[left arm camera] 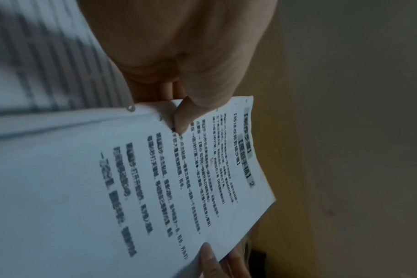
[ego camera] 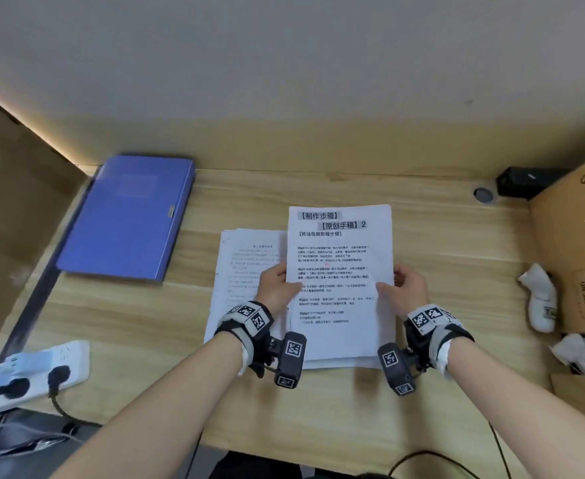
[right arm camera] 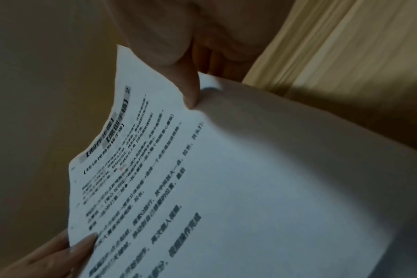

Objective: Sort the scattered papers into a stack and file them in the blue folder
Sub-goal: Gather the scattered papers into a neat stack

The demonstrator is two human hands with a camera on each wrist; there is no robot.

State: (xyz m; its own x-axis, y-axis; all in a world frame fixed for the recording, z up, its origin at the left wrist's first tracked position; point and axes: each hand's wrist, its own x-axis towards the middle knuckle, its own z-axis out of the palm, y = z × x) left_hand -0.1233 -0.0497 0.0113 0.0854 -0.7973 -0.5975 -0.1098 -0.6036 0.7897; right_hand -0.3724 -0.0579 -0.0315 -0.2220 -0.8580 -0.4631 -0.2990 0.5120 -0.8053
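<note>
I hold a stack of white printed papers [ego camera: 339, 257] upright over the wooden desk [ego camera: 439, 243], bottom edge near the desk. My left hand [ego camera: 279, 283] pinches its left edge, thumb on the front page [left arm camera: 202, 169]. My right hand [ego camera: 405, 288] pinches the right edge, thumb on the front of the stack [right arm camera: 202, 178]. More printed sheets [ego camera: 246, 271] lie flat on the desk behind my left hand. The blue folder [ego camera: 128, 216] lies closed at the desk's far left.
A white power strip [ego camera: 31, 371] with plugs sits at the left front edge. A cardboard box [ego camera: 574, 236] stands at the right with white crumpled items [ego camera: 539, 299] beside it. A black device [ego camera: 526, 181] and a cable hole [ego camera: 483, 194] are at the back right.
</note>
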